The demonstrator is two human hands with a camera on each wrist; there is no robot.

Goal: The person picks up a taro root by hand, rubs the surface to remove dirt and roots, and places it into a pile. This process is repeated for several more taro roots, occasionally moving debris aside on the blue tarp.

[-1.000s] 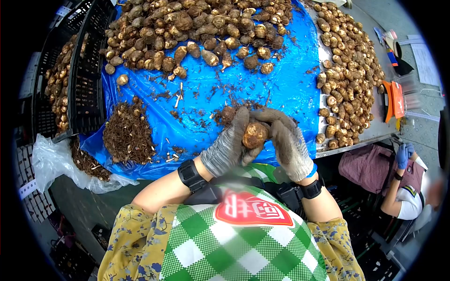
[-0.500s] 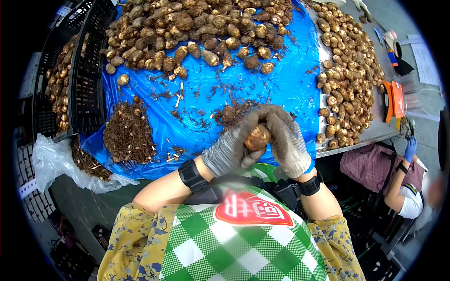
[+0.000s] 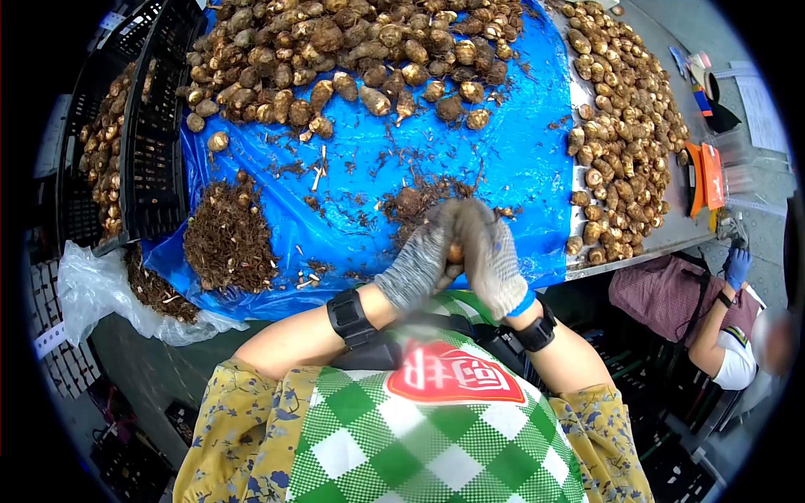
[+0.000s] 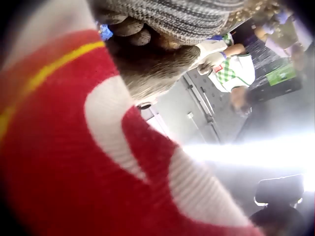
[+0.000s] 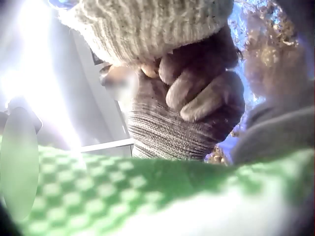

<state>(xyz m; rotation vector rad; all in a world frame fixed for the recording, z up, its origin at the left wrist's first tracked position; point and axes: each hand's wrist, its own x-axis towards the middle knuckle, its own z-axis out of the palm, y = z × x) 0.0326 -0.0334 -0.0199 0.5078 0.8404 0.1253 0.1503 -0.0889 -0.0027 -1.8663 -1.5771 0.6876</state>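
Both hands wear knitted gloves and are closed together around a brown taro corm in front of the apron. Only a small part of the taro (image 3: 455, 252) shows between them in the head view. The left hand (image 3: 417, 261), in grey striped knit, grips it from the left. From the other side the right hand (image 3: 493, 264), in a beige glove with a blue cuff, wraps over it. Curled fingers (image 5: 199, 93) of the left glove show below the right glove in the right wrist view. A mound of root debris (image 3: 411, 205) lies just beyond the fingertips.
A heap of hairy taros (image 3: 360, 50) covers the back of the blue sheet (image 3: 503, 159). Cleaner taros (image 3: 620, 142) spread along the right. Black crates (image 3: 155, 151) stand left, near a debris pile (image 3: 228, 239). Another person (image 3: 734, 335) works at lower right.
My hands have drawn closer together, covering most of the taro that showed plainly before. The other person's blue-gloved hand has risen, and a gloved hand at the top right has left view.
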